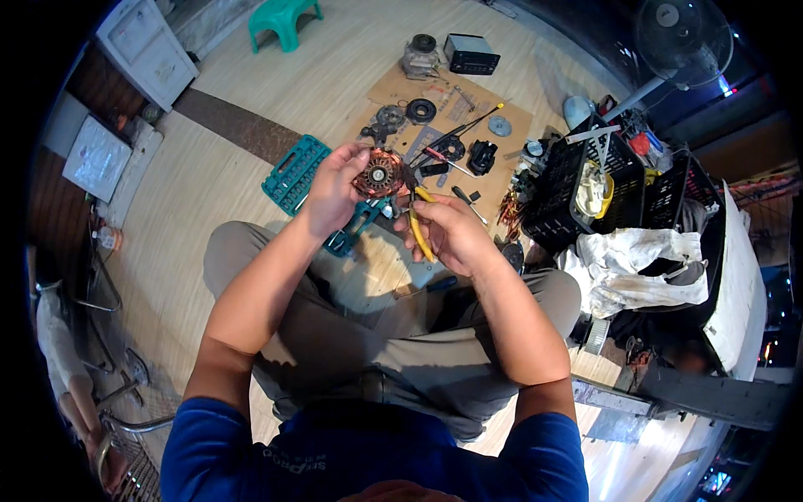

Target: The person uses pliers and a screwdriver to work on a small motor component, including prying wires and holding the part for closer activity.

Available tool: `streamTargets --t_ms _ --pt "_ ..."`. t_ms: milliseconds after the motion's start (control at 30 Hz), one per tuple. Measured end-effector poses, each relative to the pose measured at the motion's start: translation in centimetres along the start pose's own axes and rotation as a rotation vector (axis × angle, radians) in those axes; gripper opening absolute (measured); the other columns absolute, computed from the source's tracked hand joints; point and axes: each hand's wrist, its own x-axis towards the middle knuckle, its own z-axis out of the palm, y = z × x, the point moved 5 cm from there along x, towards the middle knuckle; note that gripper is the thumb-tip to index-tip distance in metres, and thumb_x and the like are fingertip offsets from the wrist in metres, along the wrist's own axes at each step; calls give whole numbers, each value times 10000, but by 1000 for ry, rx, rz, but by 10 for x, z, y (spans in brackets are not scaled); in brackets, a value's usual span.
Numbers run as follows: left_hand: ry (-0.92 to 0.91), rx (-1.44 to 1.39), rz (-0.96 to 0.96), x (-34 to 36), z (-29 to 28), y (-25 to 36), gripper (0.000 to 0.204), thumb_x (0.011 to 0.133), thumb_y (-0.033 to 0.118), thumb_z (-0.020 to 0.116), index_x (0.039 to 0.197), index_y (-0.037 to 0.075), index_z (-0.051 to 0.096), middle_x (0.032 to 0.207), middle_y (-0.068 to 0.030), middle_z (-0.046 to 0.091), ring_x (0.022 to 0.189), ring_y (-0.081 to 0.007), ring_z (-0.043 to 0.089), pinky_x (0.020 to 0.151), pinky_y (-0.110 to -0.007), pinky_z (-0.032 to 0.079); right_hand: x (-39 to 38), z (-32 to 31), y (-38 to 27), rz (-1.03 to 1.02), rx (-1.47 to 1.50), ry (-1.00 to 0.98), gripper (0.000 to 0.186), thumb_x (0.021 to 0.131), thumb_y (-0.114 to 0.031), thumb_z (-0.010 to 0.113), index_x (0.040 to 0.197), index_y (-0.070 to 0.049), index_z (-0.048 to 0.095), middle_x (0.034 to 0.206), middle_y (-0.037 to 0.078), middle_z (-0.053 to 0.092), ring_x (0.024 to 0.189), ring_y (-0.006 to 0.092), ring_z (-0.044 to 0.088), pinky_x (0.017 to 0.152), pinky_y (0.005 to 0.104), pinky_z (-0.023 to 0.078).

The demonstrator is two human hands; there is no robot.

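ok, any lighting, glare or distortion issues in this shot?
Head view: fisheye curves edges near the rim, corners go black; bright glare on the floor at lower right; shadow across the trousers. Also head view: copper-wound part and yellow-handled pliers show no obvious motion blur, fine wires too small to judge.

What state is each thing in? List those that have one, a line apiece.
Copper-wound motor part, gripped in left hand
Yellow-handled pliers, held in right hand
Teal socket case, open
Green plastic stool, upright
Black plastic crate, open-topped, loaded
Pedestal fan, standing; running or not, unclear
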Motion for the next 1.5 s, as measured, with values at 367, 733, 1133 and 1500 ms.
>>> streamTargets --t_ms 367,733,1133,1500 --pt "125 -138 -61 2 -7 6 229 996 175 450 1106 -13 522 1045 -163 659 903 -246 687 770 -379 594 -14 2 -16 -88 -83 52 284 938 -161 556 1162 13 535 1000 106 634 826 181 640 663 338 563" --pt "110 -182 -30 4 -9 9 286 1004 199 419 1128 -32 531 1090 -183 651 980 -298 668 856 -441 564 -14 -2 -14 -103 -146 117 286 917 -158 588 1146 9 554 998 99 635 820 173 632 663 320 555" --pt "107 -144 -12 2 -7 14 290 996 185 446 1147 -55 502 1087 -175 650 951 -253 677 831 -388 578 -10 -4 -11 -110 -235 143 291 916 -147 575 1157 14 549 1000 93 642 810 170 631 652 299 534" --pt "57 -146 -13 2 -3 16 327 1003 181 419 1151 -91 523 1097 -198 645 963 -262 676 853 -382 574 -10 -2 -12 -112 -354 168 296 907 -135 573 1155 24 547 1037 99 642 803 161 620 633 277 499"
